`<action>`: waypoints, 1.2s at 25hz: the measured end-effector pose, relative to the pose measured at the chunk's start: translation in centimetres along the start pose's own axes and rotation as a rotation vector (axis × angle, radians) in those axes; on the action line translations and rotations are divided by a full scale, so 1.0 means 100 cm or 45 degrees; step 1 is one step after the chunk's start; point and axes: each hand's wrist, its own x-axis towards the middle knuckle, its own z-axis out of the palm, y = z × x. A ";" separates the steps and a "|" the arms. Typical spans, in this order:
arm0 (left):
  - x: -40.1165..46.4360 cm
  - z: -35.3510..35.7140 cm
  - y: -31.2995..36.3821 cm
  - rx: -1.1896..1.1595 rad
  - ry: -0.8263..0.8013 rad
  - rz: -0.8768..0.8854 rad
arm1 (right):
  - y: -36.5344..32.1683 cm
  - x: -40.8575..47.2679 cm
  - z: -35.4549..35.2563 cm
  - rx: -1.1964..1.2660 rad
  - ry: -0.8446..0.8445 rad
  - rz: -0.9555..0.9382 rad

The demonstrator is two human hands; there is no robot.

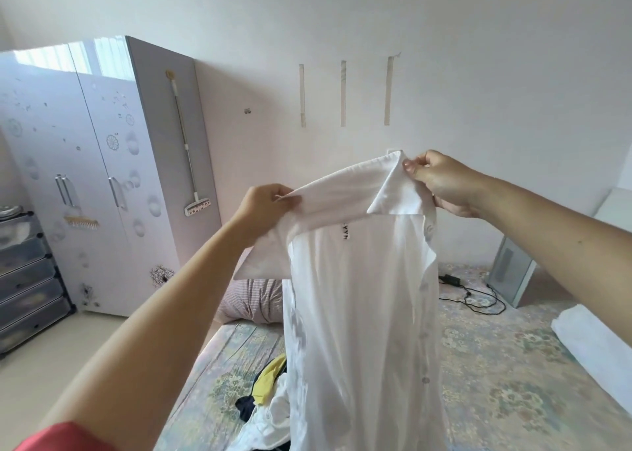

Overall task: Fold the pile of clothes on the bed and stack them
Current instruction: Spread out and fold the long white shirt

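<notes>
A white button-up shirt [362, 300] hangs in the air in front of me, held up by its collar. My left hand [263, 208] grips the collar's left end. My right hand [441, 184] pinches the collar's right end, a little higher. The shirt's body drops straight down and hides part of the bed. Below it, the pile of clothes [266, 402] lies on the bed [506, 375]: white, yellow and dark pieces in a heap at the near left.
A striped pillow [253, 300] lies at the bed's head. White folded bedding [595, 344] sits at the right edge. A black cable [475, 296] lies on the cover. A wardrobe [102, 177] and dark drawers [27, 279] stand to the left.
</notes>
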 end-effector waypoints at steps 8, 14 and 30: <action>-0.006 -0.021 0.067 -0.247 -0.153 -0.182 | -0.022 -0.013 -0.046 -0.096 -0.051 -0.176; -0.018 -0.019 0.090 -0.392 0.027 -0.276 | -0.032 -0.024 -0.058 -0.355 0.016 -0.341; -0.070 -0.007 0.140 0.430 0.475 0.350 | -0.052 -0.058 -0.060 -0.183 0.364 -0.692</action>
